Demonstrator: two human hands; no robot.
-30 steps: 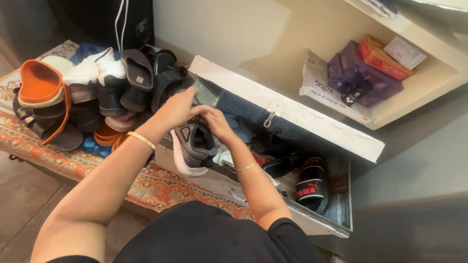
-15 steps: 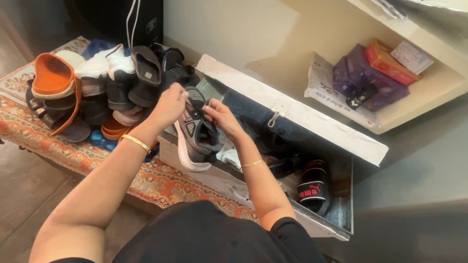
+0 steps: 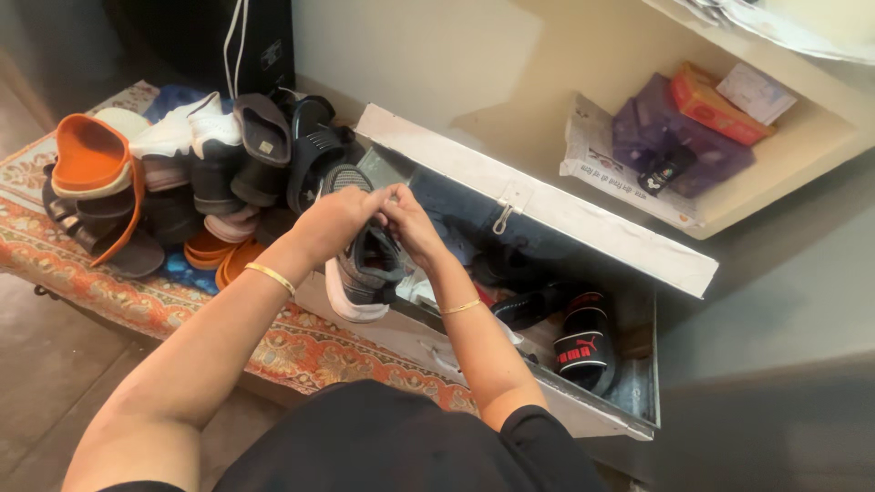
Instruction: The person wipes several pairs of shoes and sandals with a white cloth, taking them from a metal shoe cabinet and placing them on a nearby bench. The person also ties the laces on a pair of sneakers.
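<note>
Over the near left edge of the open grey metal trunk, a grey mesh sneaker with a white sole is held by both hands, with its toe pointing down toward the near side. The left hand is closed around the upper part of the sneaker, and its fingers are curled over the tongue area. The right hand is pinched on the same upper part, just beside the left hand, so that the fingertips of the two hands are touching or almost touching. A thin gold bangle is worn on the left wrist.

Inside the trunk, at the near right, a black slide sandal with a red and white strap is seen, well apart from the sneaker. The white lid of the trunk is standing open on the far side.

To the left of the trunk, a pile of sandals and shoes is lying on a red patterned cloth, and an orange slipper is placed at its far left end. On the far right, a purple box and an orange box are kept on a cream shelf, upon a sheet of newspaper.
</note>
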